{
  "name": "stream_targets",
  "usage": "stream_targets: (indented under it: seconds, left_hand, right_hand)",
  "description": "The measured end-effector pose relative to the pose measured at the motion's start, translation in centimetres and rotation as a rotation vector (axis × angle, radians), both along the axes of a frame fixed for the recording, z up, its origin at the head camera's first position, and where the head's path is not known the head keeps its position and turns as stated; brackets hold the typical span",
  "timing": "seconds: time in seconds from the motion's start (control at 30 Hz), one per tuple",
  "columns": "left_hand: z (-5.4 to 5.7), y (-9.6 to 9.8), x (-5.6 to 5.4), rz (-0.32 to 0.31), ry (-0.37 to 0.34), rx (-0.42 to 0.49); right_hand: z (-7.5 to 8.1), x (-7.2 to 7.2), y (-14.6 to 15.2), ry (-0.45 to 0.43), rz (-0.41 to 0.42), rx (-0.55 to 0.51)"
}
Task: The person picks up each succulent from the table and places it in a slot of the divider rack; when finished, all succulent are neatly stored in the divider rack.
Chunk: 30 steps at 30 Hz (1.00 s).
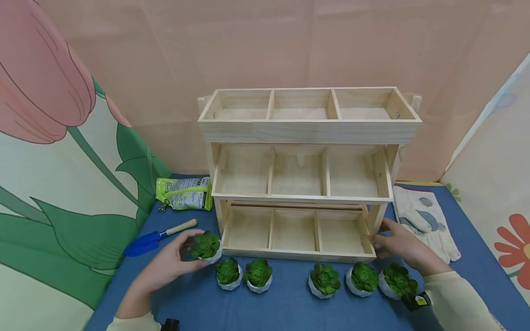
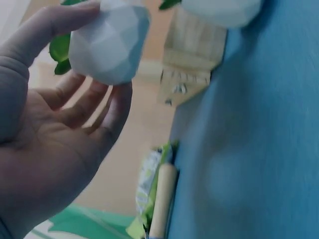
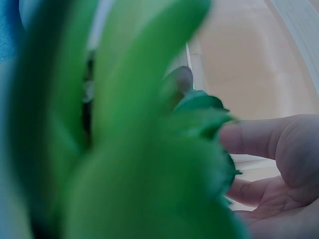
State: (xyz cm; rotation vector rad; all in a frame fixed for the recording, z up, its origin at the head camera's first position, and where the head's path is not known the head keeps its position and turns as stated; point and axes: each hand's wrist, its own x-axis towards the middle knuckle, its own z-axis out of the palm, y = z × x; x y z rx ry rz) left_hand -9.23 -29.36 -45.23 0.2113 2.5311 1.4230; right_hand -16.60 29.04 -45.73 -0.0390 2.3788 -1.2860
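In the head view my left hand (image 1: 184,253) holds a small potted succulent (image 1: 205,246) near the stand's lower left corner. The left wrist view shows its white faceted pot (image 2: 110,45) between the thumb and the fingers. A three-tier wooden plant stand (image 1: 312,131) rises ahead, each tier split into three bare compartments. My right hand (image 1: 397,243) grips the right end of the bottom tier. In the right wrist view blurred green leaves (image 3: 149,149) cover part of that hand. Right by the right cuff is another potted succulent (image 1: 398,280).
Two potted succulents (image 1: 258,273) stand in front of the stand at left, and three at right, counting the one by the cuff. A blue trowel (image 1: 145,243) and a green bag (image 1: 184,193) lie at left. White gloves (image 1: 426,220) lie right of the stand.
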Motion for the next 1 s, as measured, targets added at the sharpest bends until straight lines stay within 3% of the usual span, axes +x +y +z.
stream_targets:
  seconds: [0.33, 1.0]
  left_hand:
    - [0.6, 3.5, -1.0, 0.054, -0.004, -0.034]
    - [1.7, 6.8, -3.6, 0.03, -0.031, -0.056]
  right_hand:
    - [0.0, 0.1, -0.1, -0.023, -0.008, -0.013]
    - [0.0, 0.1, -0.1, -0.034, -0.027, -0.019]
